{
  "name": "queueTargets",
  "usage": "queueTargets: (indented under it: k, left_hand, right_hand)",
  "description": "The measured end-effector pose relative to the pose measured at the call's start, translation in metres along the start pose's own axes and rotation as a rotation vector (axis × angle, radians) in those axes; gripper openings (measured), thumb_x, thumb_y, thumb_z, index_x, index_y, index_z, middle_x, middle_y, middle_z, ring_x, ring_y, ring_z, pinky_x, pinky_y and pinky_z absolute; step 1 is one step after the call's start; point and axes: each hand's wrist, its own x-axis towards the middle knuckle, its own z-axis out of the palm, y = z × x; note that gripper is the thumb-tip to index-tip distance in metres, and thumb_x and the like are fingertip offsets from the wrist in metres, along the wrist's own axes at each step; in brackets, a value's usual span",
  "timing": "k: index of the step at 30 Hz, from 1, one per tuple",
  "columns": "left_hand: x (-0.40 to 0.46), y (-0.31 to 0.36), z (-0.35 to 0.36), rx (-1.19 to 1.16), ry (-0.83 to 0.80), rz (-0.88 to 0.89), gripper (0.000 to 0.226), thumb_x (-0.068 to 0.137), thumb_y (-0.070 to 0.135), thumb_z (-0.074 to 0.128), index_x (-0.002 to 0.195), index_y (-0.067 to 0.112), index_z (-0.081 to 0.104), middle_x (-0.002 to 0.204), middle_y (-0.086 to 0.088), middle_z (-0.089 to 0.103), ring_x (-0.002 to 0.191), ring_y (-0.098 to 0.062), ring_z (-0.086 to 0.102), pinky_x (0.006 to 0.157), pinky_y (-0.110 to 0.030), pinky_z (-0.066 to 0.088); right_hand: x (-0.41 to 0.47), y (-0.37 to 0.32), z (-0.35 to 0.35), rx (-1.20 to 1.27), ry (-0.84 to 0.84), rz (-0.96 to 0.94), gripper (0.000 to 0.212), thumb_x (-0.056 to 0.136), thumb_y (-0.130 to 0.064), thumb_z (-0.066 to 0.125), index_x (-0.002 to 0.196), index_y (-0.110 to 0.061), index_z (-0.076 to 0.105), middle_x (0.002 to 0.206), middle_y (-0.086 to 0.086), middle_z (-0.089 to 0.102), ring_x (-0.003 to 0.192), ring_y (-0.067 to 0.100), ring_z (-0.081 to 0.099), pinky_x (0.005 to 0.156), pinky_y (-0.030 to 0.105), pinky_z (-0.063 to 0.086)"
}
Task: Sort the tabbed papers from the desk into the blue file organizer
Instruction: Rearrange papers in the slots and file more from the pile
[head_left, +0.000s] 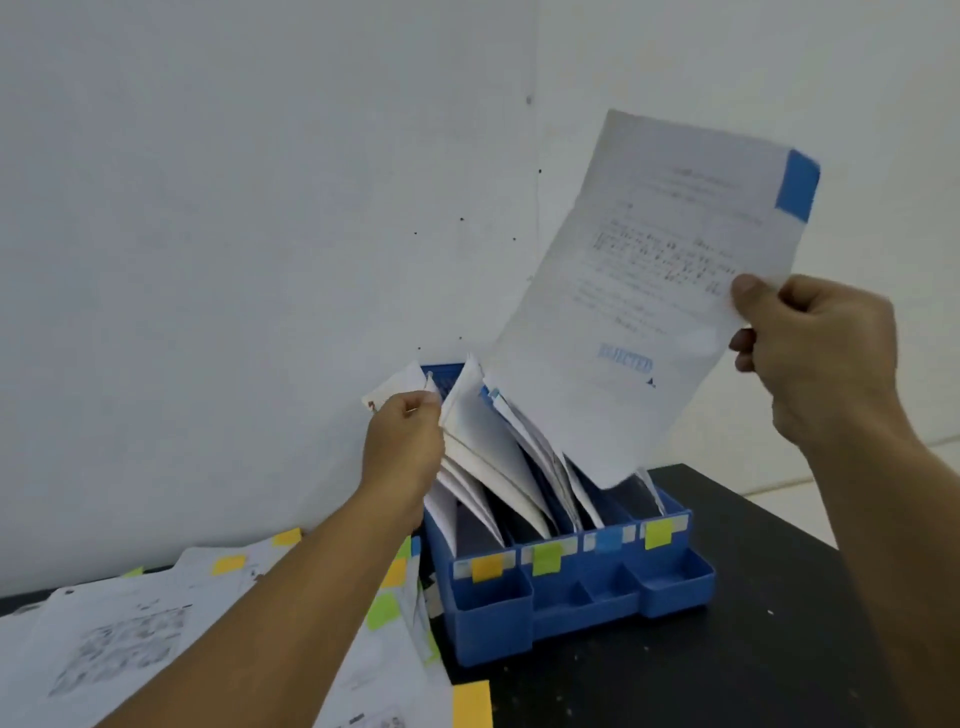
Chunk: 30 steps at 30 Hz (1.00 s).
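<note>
Papers (218, 639) with coloured tabs lie spread on the desk (727, 649) nearest the camera, left of the organizer (571, 597). Its four slots carry orange, green, blue and yellow labels. Left hand (402, 441) pinches filed sheets (483, 447), pulling them leftward. Right hand (810, 353) grips a blue-tabbed sheet (649, 291) above the slots. Filing is under way; next, I judge, lower it into the blue-labelled slot.
</note>
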Motion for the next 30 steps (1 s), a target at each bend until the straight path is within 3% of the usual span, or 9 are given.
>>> queueTargets:
  k: [6,9,11,13,16,18,20,25,30]
  left_hand:
    - [0.007,0.005,0.044,0.111,-0.164,-0.04,0.066,0.087,0.025,0.069,0.14,0.022,0.03,0.095,-0.005,0.064,0.068,-0.025,0.072,0.066,-0.029,0.059]
    - [0.021,-0.006,0.066,0.163,-0.163,-0.046,0.098,0.075,0.036,0.08,0.147,0.032,0.013,0.114,-0.011,0.062,0.061,-0.022,0.07,0.048,-0.024,0.054]
    - [0.029,-0.013,0.077,0.29,-0.133,-0.006,0.117,0.064,0.052,0.081,0.148,0.036,0.001,0.125,-0.01,0.058,0.08,-0.025,0.071,0.058,-0.03,0.058]
    - [0.035,-0.019,0.085,0.422,-0.09,0.025,0.123,0.063,0.059,0.079,0.15,0.03,-0.003,0.136,-0.008,0.052,0.102,-0.029,0.064,0.081,-0.035,0.055]
    - [0.038,-0.023,0.092,0.423,-0.06,0.017,0.095,0.077,0.04,0.077,0.147,0.015,0.019,0.132,-0.004,0.052,0.102,-0.025,0.057,0.08,-0.029,0.045]
    - [0.043,-0.025,0.092,0.442,-0.031,0.034,0.053,0.08,0.028,0.072,0.124,0.014,0.046,0.114,-0.004,0.06,0.085,-0.021,0.056,0.073,-0.029,0.047]
    - [0.046,-0.028,0.089,0.468,0.02,0.089,0.03,0.081,0.024,0.066,0.107,0.015,0.054,0.1,-0.001,0.061,0.08,-0.021,0.056,0.068,-0.029,0.047]
    - [0.046,-0.032,0.081,0.405,0.112,0.248,0.026,0.084,0.021,0.059,0.109,0.016,0.057,0.097,0.003,0.062,0.083,-0.02,0.059,0.065,-0.028,0.046]
    - [0.046,-0.021,0.079,0.292,0.203,0.314,0.021,0.085,0.012,0.057,0.105,0.015,0.057,0.086,0.007,0.058,0.07,-0.012,0.053,0.055,-0.023,0.035]
  right_hand:
    - [0.024,-0.013,0.02,-0.074,0.041,-0.103,0.017,0.096,-0.026,0.064,0.088,-0.013,0.072,0.076,0.001,0.068,0.046,0.008,0.059,0.046,0.016,0.05]
    - [0.028,-0.014,0.031,-0.15,0.033,-0.153,0.021,0.097,-0.025,0.062,0.083,-0.011,0.071,0.073,0.001,0.068,0.049,0.012,0.063,0.043,0.012,0.047]
    - [0.031,-0.014,0.038,-0.196,0.029,-0.195,0.025,0.097,-0.024,0.061,0.079,-0.008,0.07,0.071,0.004,0.069,0.049,0.014,0.065,0.043,0.015,0.05]
    - [0.035,-0.011,0.046,-0.264,0.011,-0.246,0.03,0.096,-0.023,0.059,0.075,-0.003,0.067,0.07,0.007,0.07,0.049,0.017,0.066,0.048,0.024,0.057]
    - [0.039,0.0,0.059,-0.38,-0.024,-0.326,0.037,0.095,-0.025,0.055,0.068,-0.001,0.061,0.064,0.009,0.068,0.055,0.028,0.068,0.059,0.043,0.06]
    - [0.039,0.005,0.067,-0.421,-0.053,-0.362,0.039,0.094,-0.028,0.052,0.065,-0.002,0.057,0.064,0.012,0.066,0.06,0.035,0.067,0.059,0.047,0.059]
    - [0.037,0.01,0.074,-0.476,-0.087,-0.417,0.04,0.095,-0.028,0.05,0.064,-0.003,0.054,0.062,0.014,0.064,0.059,0.038,0.065,0.059,0.045,0.057]
    - [0.013,0.018,0.096,-0.694,-0.198,-0.555,0.048,0.102,-0.022,0.048,0.057,-0.016,0.031,0.05,-0.001,0.037,0.046,0.02,0.031,0.052,0.031,0.027]
    - [-0.004,0.045,0.114,-0.67,-0.298,-0.493,0.04,0.103,-0.026,0.048,0.067,-0.01,0.045,0.054,0.0,0.042,0.053,0.022,0.037,0.056,0.033,0.028]
